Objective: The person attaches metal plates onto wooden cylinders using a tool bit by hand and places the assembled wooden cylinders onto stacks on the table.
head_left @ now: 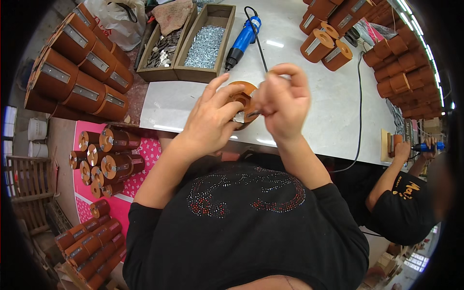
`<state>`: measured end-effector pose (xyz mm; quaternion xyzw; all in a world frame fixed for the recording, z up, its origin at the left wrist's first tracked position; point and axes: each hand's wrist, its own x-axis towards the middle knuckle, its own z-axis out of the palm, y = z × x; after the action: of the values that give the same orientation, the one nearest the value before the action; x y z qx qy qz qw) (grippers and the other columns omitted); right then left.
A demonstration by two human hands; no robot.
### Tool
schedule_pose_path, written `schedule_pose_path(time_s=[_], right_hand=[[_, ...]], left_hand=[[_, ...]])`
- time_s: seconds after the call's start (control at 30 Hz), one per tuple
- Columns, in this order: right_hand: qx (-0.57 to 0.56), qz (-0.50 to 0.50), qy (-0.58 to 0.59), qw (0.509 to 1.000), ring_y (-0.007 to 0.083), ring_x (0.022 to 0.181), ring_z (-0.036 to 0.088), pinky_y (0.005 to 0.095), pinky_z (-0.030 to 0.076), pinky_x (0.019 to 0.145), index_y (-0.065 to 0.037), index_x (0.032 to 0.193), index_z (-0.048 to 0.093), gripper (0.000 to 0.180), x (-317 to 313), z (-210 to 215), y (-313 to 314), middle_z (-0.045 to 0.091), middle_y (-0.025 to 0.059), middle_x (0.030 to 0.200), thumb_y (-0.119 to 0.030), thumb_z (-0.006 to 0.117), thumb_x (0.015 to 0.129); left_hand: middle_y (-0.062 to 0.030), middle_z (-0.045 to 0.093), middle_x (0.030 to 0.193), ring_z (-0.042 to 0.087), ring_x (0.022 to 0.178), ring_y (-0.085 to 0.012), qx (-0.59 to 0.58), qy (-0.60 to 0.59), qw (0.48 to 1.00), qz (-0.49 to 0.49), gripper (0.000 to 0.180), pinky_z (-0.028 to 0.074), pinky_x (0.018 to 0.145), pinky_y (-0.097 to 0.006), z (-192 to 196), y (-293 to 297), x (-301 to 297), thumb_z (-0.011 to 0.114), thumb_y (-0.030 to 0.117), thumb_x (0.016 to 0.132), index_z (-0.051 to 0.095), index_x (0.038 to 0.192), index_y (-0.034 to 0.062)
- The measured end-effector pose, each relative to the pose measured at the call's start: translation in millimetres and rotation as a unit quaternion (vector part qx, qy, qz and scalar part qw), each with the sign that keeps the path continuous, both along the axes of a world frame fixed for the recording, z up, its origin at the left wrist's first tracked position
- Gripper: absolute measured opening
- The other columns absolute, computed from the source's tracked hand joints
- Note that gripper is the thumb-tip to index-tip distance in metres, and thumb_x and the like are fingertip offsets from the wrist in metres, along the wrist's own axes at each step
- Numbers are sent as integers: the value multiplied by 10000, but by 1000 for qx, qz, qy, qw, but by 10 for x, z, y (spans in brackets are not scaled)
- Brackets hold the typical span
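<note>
My left hand (208, 116) rests on a round reddish-brown wooden cylinder (248, 88) at the table's near edge. Its index finger stretches out, while other fingers curl over the cylinder's hollow top. Beside it my right hand (285, 99) is closed in a slightly blurred fist. A thin dark tip pokes out below that fist, against the cylinder; what the fist holds is mostly hidden. A small whitish piece shows under my left fingertips. Beyond my hands lies a blue electric screwdriver (244, 41), its black cord passing behind my right hand.
Left of the screwdriver stand a wooden box (198, 74) of screws and another (155, 74) of flat metal pieces. Stacked cylinders (89, 72) fill the left; more (331, 46) stand at the back right. At far right a co-worker's hand (402, 151) is beside a blue power tool (427, 146).
</note>
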<state>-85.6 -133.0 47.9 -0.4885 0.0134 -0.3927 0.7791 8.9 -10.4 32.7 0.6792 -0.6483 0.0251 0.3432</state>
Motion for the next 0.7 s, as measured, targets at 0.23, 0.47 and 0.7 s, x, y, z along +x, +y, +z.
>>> schedule_pose_path(time_s=[0.23, 0.47, 0.7], right_hand=[[-17, -110, -70, 991, 75, 412, 320, 245, 333, 429, -48, 959, 445, 98, -173, 308, -292, 309, -17, 476, -61, 440, 861], [-132, -103, -72, 983, 68, 394, 308, 226, 318, 404, -24, 951, 428, 96, -171, 217, -175, 379, 1, 494, -5, 420, 857], [-101, -65, -54, 991, 67, 396, 326, 217, 306, 391, -7, 945, 423, 95, -89, 130, -132, 423, 18, 499, 9, 432, 852]], left_hand=[[-132, 442, 1198, 363, 1147, -363, 49, 38, 996, 62, 397, 355, 913, -408, 105, 127, -38, 717, 133, 577, 556, 921, 19], [-159, 456, 1168, 376, 1122, -385, -7, 59, 997, 44, 304, 301, 960, -432, -114, -87, -96, 695, 126, 600, 516, 820, 15], [-157, 490, 1138, 371, 1148, -378, -49, 99, 989, 99, 300, 296, 966, -432, -102, -73, -199, 689, 119, 622, 530, 842, -7]])
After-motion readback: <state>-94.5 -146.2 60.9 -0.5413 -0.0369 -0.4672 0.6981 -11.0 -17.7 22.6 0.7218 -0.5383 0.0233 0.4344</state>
